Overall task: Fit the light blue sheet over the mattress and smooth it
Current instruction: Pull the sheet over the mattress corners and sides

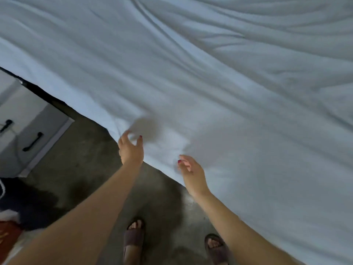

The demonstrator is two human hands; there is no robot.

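The light blue sheet covers the mattress and fills most of the view, with long wrinkles running across its far right part. Its near edge hangs over the bed's side, running diagonally from upper left to lower right. My left hand hovers at that edge with fingers curled apart and nothing in them. My right hand is just to its right, over the same edge, fingers loosely spread, holding nothing. Both hands are slightly blurred. The mattress itself is hidden under the sheet.
A white nightstand with black drawer handles stands at the left, close to the bed. Grey concrete floor lies below, with my sandalled feet on it. Dark and red fabric lies at the lower left.
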